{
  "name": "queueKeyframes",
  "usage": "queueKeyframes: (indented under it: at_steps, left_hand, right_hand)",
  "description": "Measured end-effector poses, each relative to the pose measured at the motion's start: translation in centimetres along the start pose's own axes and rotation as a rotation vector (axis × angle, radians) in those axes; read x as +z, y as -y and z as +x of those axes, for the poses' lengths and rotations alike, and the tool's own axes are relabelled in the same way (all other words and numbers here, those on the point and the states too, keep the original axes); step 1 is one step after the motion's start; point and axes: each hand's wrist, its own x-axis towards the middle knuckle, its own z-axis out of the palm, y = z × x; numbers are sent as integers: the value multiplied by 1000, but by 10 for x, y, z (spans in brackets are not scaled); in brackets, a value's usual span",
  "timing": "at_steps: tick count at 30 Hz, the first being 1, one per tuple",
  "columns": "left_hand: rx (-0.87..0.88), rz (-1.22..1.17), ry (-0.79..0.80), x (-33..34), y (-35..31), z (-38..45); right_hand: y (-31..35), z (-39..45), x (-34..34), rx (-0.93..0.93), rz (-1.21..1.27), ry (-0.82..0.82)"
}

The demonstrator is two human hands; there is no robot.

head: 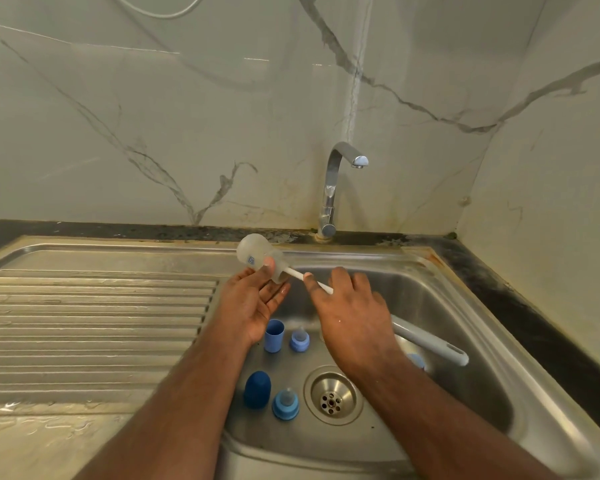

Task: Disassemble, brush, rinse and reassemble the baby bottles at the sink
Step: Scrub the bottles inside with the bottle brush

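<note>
The brush (pixel 312 280) head is hidden inside the frosted bottle (pixel 257 256).

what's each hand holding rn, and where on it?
Left hand holds the clear baby bottle at its body near the open mouth, thumb on top. Right hand pinches the white brush handle, whose head is inside the bottle.

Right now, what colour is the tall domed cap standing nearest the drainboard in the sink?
Dark navy blue domed cap, clearest in the head view.
</note>
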Motion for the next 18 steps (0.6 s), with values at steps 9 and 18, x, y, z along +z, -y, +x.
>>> queueKeyframes:
  at_steps: [9,18]
  left_hand:
    - [20,21,8,-1,-2,1]
    - [16,11,56,-2,0,3]
  right_hand:
    - [0,0,0,-17,207,89]
    - [4,7,6,-9,428,89]
